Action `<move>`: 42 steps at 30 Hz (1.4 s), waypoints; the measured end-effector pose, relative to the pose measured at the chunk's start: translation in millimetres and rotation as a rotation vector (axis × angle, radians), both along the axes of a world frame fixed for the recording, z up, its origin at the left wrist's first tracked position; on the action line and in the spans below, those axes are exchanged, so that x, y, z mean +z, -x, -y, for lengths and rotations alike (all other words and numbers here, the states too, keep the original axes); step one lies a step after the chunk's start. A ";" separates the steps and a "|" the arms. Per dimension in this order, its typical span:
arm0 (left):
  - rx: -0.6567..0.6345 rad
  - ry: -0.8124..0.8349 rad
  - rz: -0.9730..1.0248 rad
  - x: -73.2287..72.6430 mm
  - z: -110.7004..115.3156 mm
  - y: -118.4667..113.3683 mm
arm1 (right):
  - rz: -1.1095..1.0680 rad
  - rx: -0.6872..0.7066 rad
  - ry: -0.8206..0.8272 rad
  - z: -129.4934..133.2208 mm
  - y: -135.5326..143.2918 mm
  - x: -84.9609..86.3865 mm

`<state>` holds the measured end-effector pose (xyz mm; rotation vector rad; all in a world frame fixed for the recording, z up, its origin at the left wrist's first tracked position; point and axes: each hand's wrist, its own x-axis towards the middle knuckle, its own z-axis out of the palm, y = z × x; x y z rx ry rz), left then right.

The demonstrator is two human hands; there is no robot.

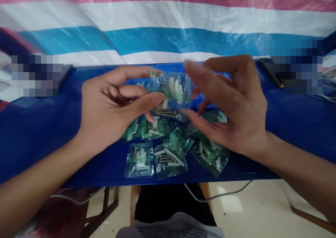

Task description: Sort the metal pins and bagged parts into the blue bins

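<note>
A small clear plastic bag [174,87] with green marks holds screws and white plastic wall plugs. My left hand [110,105] pinches its left side between thumb and fingers, above the table. At the bag's right edge is my right hand [231,101], its thumb and fingers spread apart and the index finger blurred. Its thumb tip meets the lower right corner of the bag in view; whether it touches cannot be made out. Beneath the hands lie several similar filled bags [172,159], some overlapping. One bag [139,160] lies flat at the front left of the group.
Behind the hands, a blue tray [170,68] is partly hidden on the blue table [52,126]. A dark flat device [270,71] lies at the right back. Striped plastic sheeting [168,38] hangs behind. A cable [220,196] runs below the table's front edge.
</note>
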<state>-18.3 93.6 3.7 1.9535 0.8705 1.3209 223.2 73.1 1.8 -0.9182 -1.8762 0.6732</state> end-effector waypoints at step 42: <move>0.163 -0.209 -0.922 4.0 -36.0 35.0 | 0.106 0.544 -0.106 3.9 7.8 -18.7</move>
